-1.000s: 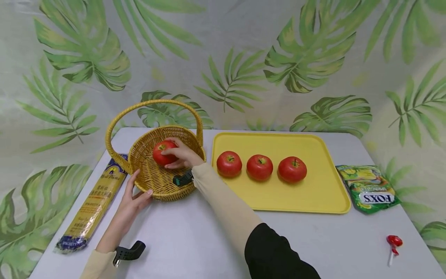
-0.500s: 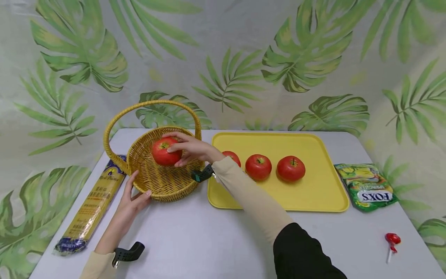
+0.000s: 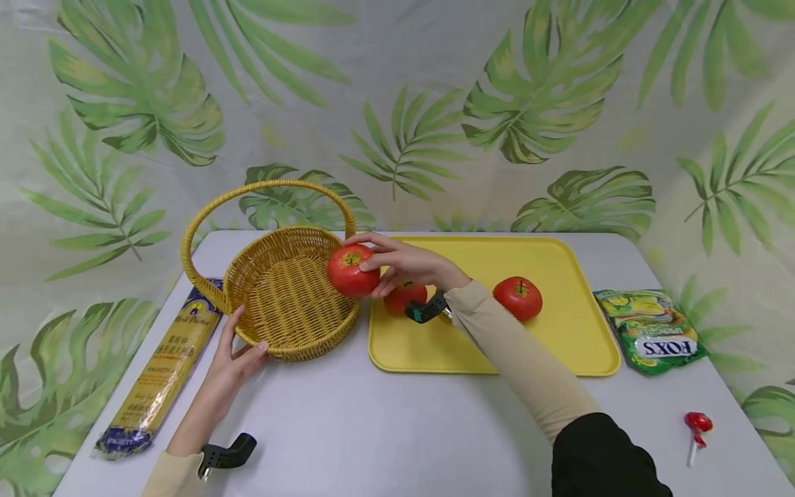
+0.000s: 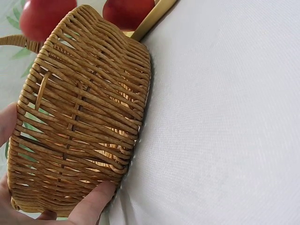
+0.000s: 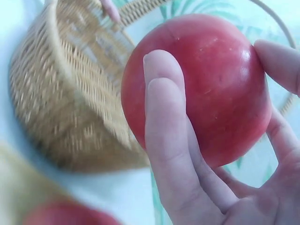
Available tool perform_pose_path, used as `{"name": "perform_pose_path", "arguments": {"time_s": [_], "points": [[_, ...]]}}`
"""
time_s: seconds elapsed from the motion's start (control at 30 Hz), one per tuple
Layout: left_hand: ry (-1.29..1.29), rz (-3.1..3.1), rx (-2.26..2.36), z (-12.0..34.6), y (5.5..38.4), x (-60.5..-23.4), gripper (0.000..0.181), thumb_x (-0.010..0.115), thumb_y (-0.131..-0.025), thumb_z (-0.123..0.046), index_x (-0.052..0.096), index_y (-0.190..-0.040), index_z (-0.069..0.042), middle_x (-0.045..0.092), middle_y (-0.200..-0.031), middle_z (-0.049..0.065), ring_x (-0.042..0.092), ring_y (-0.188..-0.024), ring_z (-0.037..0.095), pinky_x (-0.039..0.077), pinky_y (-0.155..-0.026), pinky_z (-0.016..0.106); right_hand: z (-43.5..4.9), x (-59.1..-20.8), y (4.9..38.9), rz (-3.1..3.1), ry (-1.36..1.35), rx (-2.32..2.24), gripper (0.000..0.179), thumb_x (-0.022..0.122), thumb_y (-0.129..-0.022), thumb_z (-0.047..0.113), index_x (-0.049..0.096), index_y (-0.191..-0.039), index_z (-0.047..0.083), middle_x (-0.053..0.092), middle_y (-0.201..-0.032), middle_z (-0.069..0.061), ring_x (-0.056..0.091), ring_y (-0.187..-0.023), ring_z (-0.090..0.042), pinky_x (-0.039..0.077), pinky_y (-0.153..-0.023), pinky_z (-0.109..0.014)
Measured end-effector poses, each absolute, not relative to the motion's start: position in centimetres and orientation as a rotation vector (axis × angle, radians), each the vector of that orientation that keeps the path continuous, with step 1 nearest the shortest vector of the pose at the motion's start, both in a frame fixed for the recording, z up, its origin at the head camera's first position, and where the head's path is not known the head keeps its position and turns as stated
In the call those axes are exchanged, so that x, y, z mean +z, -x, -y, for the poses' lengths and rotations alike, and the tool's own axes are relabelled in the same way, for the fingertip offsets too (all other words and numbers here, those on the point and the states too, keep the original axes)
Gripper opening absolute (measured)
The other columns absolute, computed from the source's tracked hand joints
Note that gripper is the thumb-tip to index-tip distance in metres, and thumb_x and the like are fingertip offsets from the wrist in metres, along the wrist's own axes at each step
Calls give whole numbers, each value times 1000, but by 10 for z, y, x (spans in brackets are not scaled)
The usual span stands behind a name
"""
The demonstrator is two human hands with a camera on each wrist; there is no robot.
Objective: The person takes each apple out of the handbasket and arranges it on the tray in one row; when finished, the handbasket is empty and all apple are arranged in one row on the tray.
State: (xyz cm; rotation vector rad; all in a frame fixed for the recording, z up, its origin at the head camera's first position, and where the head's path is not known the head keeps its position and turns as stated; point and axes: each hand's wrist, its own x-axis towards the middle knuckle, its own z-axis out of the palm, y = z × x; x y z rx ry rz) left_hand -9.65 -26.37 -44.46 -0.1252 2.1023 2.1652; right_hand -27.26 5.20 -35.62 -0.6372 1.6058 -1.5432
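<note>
My right hand point(image 3: 416, 262) grips a red apple point(image 3: 352, 270) with thumb and fingers around it. In the head view this apple overlaps the right rim of a round wicker basket point(image 3: 298, 297) with a tall handle; no other apple shows inside the basket. My left hand point(image 3: 226, 373) holds the basket's front-left side, and its fingers point(image 4: 93, 201) press the woven wall in the left wrist view. On a yellow tray point(image 3: 435, 355) sit an apple point(image 3: 404, 298), partly hidden by the right hand, and another apple point(image 3: 517, 299) farther right.
A spaghetti packet point(image 3: 161, 373) lies along the table's left side, partly behind the basket. Right of the tray is a green Fox's candy bag point(image 3: 652, 335). A red lollipop point(image 3: 698, 422) lies near the right edge. Leaf-patterned cloth point(image 3: 404, 138) hangs behind the table.
My right hand has lifted the apple from inside the basket and carried it right to the rim. The forearm now covers the tray's middle apple. The left hand has stayed on the basket.
</note>
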Motion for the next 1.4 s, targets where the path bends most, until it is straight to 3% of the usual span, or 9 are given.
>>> {"name": "perform_pose_path", "arguments": {"time_s": [0.17, 0.47, 0.77, 1.0, 1.4], "points": [[123, -2110, 2161, 264, 96, -444, 80, 54, -98, -12, 2, -153, -35, -22, -155, 7, 19, -136, 46, 38, -102, 33, -97, -356, 277, -1678, 598, -1544, 52, 55, -96, 14, 37, -144, 23, 41, -139, -11, 66, -71, -40, 54, -76, -54], [129, -2115, 2157, 263, 96, -444, 79, 55, -98, -12, 2, -153, -36, -22, -155, 6, 18, -136, 46, 41, -99, 28, -185, -358, 274, -1760, 481, -1617, 50, 52, -98, 16, 35, -145, 21, 36, -141, -15, 68, -67, -30, 59, -69, -41], [129, -2116, 2157, 264, 96, -445, 79, 54, -98, -11, 2, -153, -36, -23, -155, 5, 18, -136, 46, 42, -98, 25, -264, -358, 261, -1907, 390, -1638, 46, 47, -101, 17, 33, -145, 22, 41, -132, -13, 68, -69, -32, 58, -72, -41], [145, -2096, 2165, 264, 98, -445, 81, 55, -98, -11, 0, -153, -34, -25, -154, 4, 14, -137, 47, 43, -95, 23, -310, -357, 248, -1984, 295, -1693, 41, 44, -102, 19, 36, -142, 29, 47, -121, -9, 68, -67, -26, 59, -71, -36], [137, -2087, 2161, 264, 97, -443, 81, 54, -98, -12, 0, -153, -35, -29, -153, 2, 11, -138, 47, 44, -92, 18, -367, -382, 230, -1988, 139, -1781, 35, 41, -104, 21, 37, -135, 35, 45, -120, -1, 68, -70, -24, 59, -68, -32]]}}
